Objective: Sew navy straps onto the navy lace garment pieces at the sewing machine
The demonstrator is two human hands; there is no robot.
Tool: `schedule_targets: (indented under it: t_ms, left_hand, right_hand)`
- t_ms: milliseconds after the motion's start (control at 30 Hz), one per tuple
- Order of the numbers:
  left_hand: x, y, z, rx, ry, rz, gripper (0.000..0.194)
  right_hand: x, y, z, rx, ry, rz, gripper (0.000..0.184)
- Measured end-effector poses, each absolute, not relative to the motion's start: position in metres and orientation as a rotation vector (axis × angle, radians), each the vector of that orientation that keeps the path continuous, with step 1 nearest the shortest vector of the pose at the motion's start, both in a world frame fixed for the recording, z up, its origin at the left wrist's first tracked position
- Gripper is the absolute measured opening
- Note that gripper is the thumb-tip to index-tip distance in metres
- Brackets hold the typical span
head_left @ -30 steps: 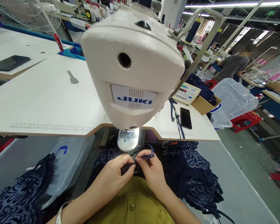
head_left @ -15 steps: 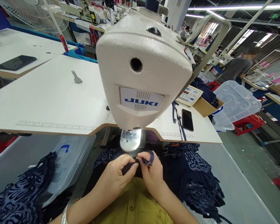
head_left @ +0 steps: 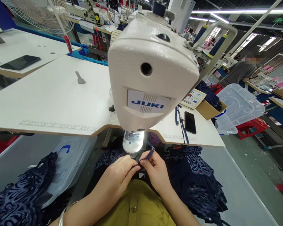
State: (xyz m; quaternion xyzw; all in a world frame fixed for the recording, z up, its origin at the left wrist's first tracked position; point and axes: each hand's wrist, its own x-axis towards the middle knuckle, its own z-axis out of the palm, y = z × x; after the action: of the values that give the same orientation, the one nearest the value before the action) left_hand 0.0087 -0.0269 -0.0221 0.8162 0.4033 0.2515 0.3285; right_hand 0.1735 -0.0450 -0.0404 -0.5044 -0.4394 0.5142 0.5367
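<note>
Just below the lit sewing plate (head_left: pixel 132 146) of the JUKI sewing machine (head_left: pixel 153 80), my two hands meet fingertip to fingertip. A narrow navy strap (head_left: pixel 151 153) with a small ring or slider is pinched in my right hand (head_left: pixel 157 172), its loop standing up past the fingers. My left hand (head_left: pixel 119 174) is closed, thumb against forefinger, on the dark end of the strap; what lies under its fingers is partly hidden. Dark patterned garments (head_left: pixel 200 182) hang to the right of my lap, and another patterned garment (head_left: pixel 25 188) lies at the left.
On the white table (head_left: pixel 49 100) lie a small grey tool (head_left: pixel 80 78) and a phone (head_left: pixel 190 122) near loose straps. A control panel (head_left: pixel 193 98) and a cardboard box (head_left: pixel 208 108) stand at the right. Clear plastic bins flank me. A person (head_left: pixel 240 70) stands farther off.
My left hand has rolled over so its back faces up more. The strap loop in my right hand has swung upward and straightened. The view has shifted slightly.
</note>
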Motion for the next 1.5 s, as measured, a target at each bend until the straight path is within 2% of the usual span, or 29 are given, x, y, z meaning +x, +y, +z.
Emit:
schedule_targets:
  t_ms: [267,533,733,833,1000,1200,1500]
  left_hand:
    - [0.01,-0.027,-0.024,2.29,1.029,0.789,0.022]
    - [0.007,-0.022,-0.02,2.208,1.011,0.659,0.023]
    - [0.006,-0.024,-0.017,2.542,1.053,0.785,0.025]
    - [0.007,-0.027,-0.013,2.744,1.092,0.809,0.023]
    - [0.007,-0.033,-0.005,2.995,1.122,0.864,0.022]
    - [0.006,-0.037,0.003,3.148,1.117,0.92,0.032]
    - [0.003,-0.038,0.002,3.168,1.054,0.937,0.03]
  right_hand:
    - [0.175,-0.05,-0.045,-1.324,-1.332,1.005,0.014]
    - [0.174,-0.046,-0.034,-1.206,-1.105,1.264,0.025]
    - [0.182,-0.046,-0.036,-1.173,-1.214,1.335,0.022]
    - [0.183,-0.046,-0.038,-1.142,-1.298,1.218,0.013]
    - [0.179,-0.05,-0.047,-1.049,-1.322,1.025,0.009]
    - [0.179,-0.056,-0.055,-1.048,-1.392,0.915,0.011]
    - [0.183,-0.057,-0.049,-1.085,-1.504,0.84,0.021]
